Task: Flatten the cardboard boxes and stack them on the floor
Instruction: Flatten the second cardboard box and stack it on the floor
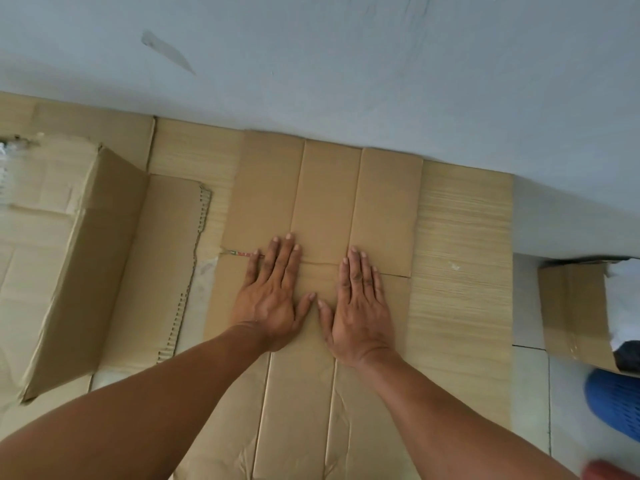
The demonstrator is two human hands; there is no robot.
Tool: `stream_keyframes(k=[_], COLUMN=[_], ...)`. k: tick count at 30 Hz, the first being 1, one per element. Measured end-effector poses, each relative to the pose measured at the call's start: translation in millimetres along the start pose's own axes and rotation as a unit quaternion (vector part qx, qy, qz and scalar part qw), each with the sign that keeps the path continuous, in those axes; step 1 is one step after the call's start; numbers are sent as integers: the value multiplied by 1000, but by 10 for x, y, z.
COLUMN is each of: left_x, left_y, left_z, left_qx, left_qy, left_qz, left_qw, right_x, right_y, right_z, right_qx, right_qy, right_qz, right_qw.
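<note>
The flattened cardboard box [325, 216] is lying on a larger cardboard sheet [464, 237] on the floor, its far edge against the wall [346, 64]. It looks light and fairly stiff, springy along its creases, so it will likely want pressing at the fold lines and lifting by an outer edge. The left hand [273, 299] and right hand [360, 306] are resting palm-down side by side on the middle panel, thumbs nearly touching, fingers [287, 258] spread flat and gripping nothing, arms reaching straight forward. An unflattened box [86, 265] is standing to the left.
</note>
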State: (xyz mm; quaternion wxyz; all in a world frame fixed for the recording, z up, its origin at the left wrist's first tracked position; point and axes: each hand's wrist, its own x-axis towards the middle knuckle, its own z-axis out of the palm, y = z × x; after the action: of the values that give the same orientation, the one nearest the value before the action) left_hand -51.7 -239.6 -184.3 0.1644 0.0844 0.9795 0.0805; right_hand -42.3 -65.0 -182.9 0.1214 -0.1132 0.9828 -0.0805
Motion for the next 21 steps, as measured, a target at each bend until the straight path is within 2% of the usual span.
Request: stream_keyframes(k=[8, 11, 13, 15, 18, 21], left_x=[-49, -242, -483, -734, -982, -1035], left_y=[-72, -186, -267, -332, -342, -279], left_z=[-147, -294, -351, -372, -390, -412], left_qx=[-12, -12, -28, -63, -144, -188], left_qy=[-48, -53, -38, -35, -18, -13], left_qz=[27, -26, -85, -146, -245, -315], left_qw=[998, 998, 995, 987, 959, 930], right_x=[-21, -49, -149, -306, -552, -654], right_y=[52, 161, 222, 253, 280, 268], right_z=[-96, -248, -351, -436, -494, -498], right_qx=[7, 29, 40, 47, 70, 155], right_qy=[-21, -48, -20, 26, -18, -26], right_qz=[-17, -40, 6, 102, 253, 295], right_qw=[1000, 998, 999, 993, 965, 942])
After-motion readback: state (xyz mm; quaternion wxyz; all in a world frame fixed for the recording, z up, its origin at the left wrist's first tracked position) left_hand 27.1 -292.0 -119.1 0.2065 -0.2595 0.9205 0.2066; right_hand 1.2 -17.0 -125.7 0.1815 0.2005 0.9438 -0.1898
